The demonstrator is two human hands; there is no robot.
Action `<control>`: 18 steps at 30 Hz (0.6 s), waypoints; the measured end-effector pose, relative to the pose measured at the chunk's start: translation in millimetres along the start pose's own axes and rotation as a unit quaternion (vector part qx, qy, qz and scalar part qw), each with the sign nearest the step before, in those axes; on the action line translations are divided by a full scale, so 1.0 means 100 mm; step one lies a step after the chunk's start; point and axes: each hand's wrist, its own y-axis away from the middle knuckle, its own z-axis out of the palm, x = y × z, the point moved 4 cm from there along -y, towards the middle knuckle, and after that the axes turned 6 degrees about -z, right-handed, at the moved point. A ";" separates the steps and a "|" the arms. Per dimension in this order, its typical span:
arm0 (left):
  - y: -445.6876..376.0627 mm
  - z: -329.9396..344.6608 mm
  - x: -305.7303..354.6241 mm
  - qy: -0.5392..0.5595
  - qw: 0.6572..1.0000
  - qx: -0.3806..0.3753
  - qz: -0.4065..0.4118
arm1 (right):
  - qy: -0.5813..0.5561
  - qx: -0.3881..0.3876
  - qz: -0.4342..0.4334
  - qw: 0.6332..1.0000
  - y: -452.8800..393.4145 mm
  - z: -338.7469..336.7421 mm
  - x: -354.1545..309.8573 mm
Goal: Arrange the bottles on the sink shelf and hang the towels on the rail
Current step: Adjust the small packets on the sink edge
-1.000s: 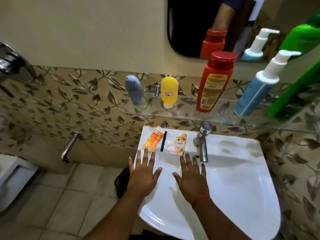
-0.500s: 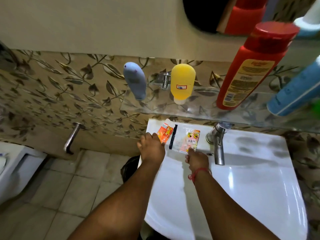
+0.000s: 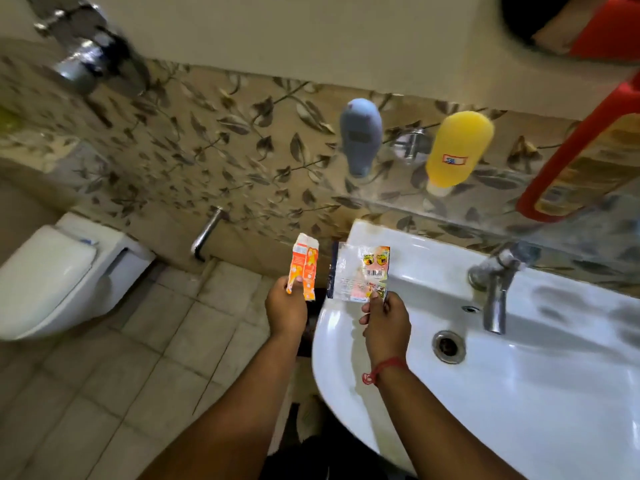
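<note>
Left hand (image 3: 285, 308) pinching an orange sachet (image 3: 304, 266) over the floor, right hand (image 3: 386, 320) pinching a clear wrapper (image 3: 358, 271) above the sink (image 3: 519, 393) rim, both arms outstretched, grey bottle (image 3: 360, 135), yellow bottle (image 3: 457, 148) and red bottle (image 3: 585, 157) well beyond on the glass shelf (image 3: 485, 209).

A band of leaf-patterned tiles (image 3: 214, 143) crosses the wall, plain cream wall (image 3: 311, 32) above it. Beige floor tiles (image 3: 104, 393) fill the lower left. A white toilet (image 3: 48, 275) sits at left, a white basin (image 3: 519, 393) at lower right, dimly lit.
</note>
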 end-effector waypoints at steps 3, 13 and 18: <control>-0.16 -0.48 -0.27 0.034 0.997 0.014 -0.062 | -0.013 -0.072 0.010 0.997 0.26 0.56 -0.06; -1.04 -1.22 -1.45 0.063 0.972 -0.036 -0.224 | -0.040 -0.128 0.223 0.966 0.58 2.06 1.19; -1.81 -0.88 -2.28 -0.005 0.974 -0.094 -0.204 | -0.023 -0.004 0.296 0.955 0.17 2.42 2.48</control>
